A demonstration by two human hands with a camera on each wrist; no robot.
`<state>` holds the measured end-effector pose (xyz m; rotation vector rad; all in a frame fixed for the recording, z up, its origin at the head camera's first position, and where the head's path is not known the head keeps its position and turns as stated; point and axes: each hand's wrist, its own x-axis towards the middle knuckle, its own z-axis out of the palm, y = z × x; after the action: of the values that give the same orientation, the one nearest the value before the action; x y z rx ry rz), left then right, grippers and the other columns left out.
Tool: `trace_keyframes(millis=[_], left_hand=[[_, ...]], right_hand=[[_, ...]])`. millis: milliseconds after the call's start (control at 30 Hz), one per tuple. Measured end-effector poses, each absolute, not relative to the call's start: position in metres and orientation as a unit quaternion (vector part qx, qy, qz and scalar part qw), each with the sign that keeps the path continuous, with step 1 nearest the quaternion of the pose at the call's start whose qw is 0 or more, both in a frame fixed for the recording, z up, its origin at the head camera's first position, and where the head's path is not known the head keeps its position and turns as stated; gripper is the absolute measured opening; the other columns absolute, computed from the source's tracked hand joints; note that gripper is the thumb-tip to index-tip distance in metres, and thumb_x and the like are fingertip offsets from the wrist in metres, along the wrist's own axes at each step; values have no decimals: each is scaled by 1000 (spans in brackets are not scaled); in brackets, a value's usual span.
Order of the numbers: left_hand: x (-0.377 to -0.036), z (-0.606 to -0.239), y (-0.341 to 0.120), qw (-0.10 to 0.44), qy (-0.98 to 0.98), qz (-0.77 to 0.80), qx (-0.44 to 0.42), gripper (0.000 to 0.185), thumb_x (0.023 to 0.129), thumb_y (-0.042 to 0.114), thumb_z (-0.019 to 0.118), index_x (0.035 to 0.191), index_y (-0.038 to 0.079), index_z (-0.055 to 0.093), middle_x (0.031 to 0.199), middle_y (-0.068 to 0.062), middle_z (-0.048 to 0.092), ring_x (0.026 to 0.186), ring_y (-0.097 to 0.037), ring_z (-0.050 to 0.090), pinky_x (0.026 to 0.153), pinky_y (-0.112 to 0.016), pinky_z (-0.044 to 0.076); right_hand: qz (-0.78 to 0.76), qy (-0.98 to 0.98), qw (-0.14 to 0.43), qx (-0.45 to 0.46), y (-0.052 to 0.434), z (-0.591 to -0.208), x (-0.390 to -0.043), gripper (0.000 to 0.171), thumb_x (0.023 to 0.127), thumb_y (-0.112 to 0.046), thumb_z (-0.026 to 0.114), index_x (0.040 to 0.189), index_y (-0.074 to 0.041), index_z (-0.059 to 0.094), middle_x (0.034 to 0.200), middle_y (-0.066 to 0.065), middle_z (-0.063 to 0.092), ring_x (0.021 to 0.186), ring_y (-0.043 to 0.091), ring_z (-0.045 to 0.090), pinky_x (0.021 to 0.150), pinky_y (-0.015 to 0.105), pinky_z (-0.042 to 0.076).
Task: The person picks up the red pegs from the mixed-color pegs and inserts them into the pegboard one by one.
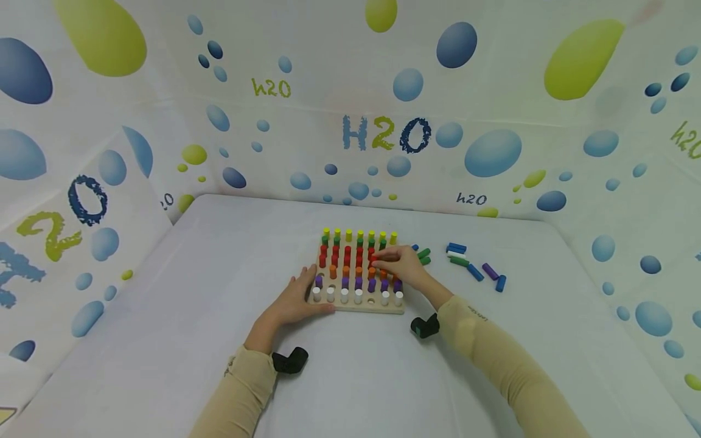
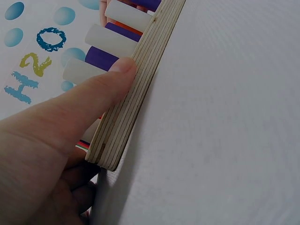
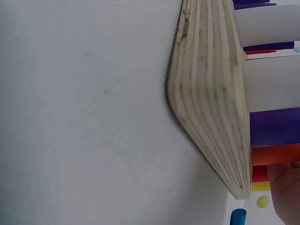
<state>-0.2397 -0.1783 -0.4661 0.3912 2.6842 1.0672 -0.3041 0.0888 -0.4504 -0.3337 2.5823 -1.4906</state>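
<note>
A wooden pegboard [image 1: 358, 308] lies on the table, with rows of yellow, green, red, orange, purple and white pegs standing in it. Empty holes show in the white, purple and orange rows. My left hand [image 1: 296, 299] holds the board's near left corner; in the left wrist view the thumb [image 2: 112, 84] lies against its layered front edge and the other fingers curl at the side. Over the right part of the red rows, my right hand [image 1: 404, 264] pinches a red peg [image 1: 374, 258] at the fingertips. In the right wrist view, pegs and the board's edge hide most of that hand.
Right of the board lie loose pegs: blue [image 1: 475, 272], purple [image 1: 490, 271], white [image 1: 456, 254] and green [image 1: 459, 261] among them. More green pegs [image 1: 424, 252] lie just beyond the right hand. A patterned sheet [image 1: 328, 79] hangs behind the white table [image 1: 219, 255].
</note>
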Motion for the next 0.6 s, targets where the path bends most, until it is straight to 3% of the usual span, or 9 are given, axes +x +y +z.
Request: trace_keyframes(millis=[400, 600], left_hand=[[-240, -467, -180, 117, 917, 360, 130, 109, 71, 53, 71, 147, 5, 10, 151, -13, 10, 139, -27, 3, 112, -41, 0], [-241, -468, -183, 112, 916, 361, 132, 109, 71, 54, 71, 147, 5, 10, 151, -13, 11, 139, -28, 3, 112, -41, 1]], right_hand=[[-480, 868, 73, -108, 86, -448, -303, 27, 84, -17, 68, 106, -3, 67, 104, 11, 67, 94, 22, 64, 80, 31, 52], [-472, 871, 63, -117, 92, -440, -302, 30, 84, -25, 67, 108, -6, 67, 103, 7, 67, 95, 19, 63, 81, 29, 52]])
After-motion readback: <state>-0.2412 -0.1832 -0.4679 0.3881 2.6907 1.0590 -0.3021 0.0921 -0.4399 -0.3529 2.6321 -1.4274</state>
